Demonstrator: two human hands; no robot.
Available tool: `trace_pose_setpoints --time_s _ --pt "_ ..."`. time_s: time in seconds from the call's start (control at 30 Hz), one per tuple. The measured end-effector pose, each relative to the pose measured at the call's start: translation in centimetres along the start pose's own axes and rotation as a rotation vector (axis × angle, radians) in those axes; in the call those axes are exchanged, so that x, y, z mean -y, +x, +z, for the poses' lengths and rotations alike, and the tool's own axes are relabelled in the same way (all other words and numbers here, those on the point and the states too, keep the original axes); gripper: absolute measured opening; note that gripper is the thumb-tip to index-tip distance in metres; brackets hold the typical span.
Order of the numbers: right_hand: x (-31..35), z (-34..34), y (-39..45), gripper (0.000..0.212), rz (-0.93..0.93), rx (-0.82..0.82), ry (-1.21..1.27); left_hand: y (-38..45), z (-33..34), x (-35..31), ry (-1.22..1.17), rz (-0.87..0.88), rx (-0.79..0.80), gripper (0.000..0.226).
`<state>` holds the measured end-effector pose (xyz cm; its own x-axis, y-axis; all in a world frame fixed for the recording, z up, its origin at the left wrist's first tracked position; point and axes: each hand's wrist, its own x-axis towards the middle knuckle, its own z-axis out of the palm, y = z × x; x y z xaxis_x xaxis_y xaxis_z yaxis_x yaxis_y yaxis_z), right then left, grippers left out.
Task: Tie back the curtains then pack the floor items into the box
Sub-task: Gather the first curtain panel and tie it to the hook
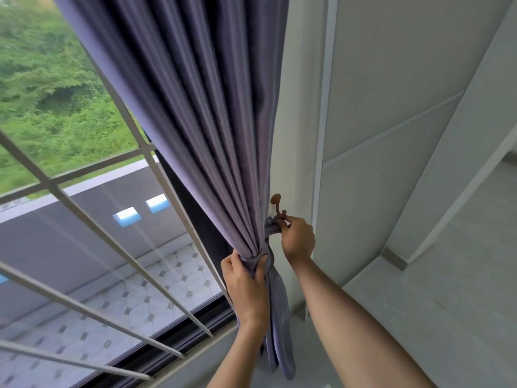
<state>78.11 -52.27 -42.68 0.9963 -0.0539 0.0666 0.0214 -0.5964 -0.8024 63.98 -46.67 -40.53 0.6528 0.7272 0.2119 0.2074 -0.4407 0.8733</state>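
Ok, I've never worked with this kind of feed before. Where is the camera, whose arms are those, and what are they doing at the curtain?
There is no machine here. One wide-angle camera sits on a person's head, looking forward and down at their own bare arms. The left hand grips the gathered purple curtain at its narrowest point. The right hand pinches the end of the tieback band at the brown wall hook; whether the loop is already on the hook I cannot tell. To the left is the barred window. No box or floor items show in this view.
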Motion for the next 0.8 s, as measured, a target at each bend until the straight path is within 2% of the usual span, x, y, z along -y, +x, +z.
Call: trace_pose_setpoints --time_s 0.1,0.17,0.23,0.3,0.37,0.43,0.5,0.6,0.73,0.8 --pt "0.5 -0.1 0.6 0.029 0.034 0.081 -0.076 0.2 -0.3 -0.1 0.011 0.020 0.005 0.026" --pt "1.6 -1.0 -0.2 0.036 0.031 0.075 -0.079 0.4 -0.9 0.2 0.017 0.028 0.015 0.026" --pt "3.0 -2.3 -2.3 0.042 -0.017 0.033 0.103 0.6 -1.9 0.8 0.033 0.064 0.041 0.030" --pt "4.6 -4.1 -5.6 0.040 -0.114 0.153 0.331 0.5 -3.0 1.1 0.010 0.090 0.080 0.040" --pt "5.5 -5.3 -8.8 0.027 -0.275 0.353 0.407 0.1 -4.1 0.8 -0.010 0.113 0.070 0.052" --pt "5.3 -5.5 -10.7 0.020 -0.337 0.419 0.449 -0.3 -4.6 0.0 -0.008 0.144 -0.014 0.047" --pt "5.1 -5.5 -11.5 0.014 -0.340 0.397 0.485 -0.5 -4.9 -1.4 -0.060 0.126 -0.071 0.037" --pt "4.2 -5.0 -11.4 0.014 -0.385 0.327 0.420 -0.3 -5.1 -2.4 -0.111 0.083 -0.052 0.027" --pt "2.8 -4.1 -12.3 0.032 -0.502 0.183 0.251 0.5 -5.8 -0.9 0.025 0.253 -0.061 0.003" --pt "2.6 -3.8 -12.7 0.028 -0.496 0.213 0.243 1.4 -6.4 0.1 0.065 0.306 -0.023 0.011"
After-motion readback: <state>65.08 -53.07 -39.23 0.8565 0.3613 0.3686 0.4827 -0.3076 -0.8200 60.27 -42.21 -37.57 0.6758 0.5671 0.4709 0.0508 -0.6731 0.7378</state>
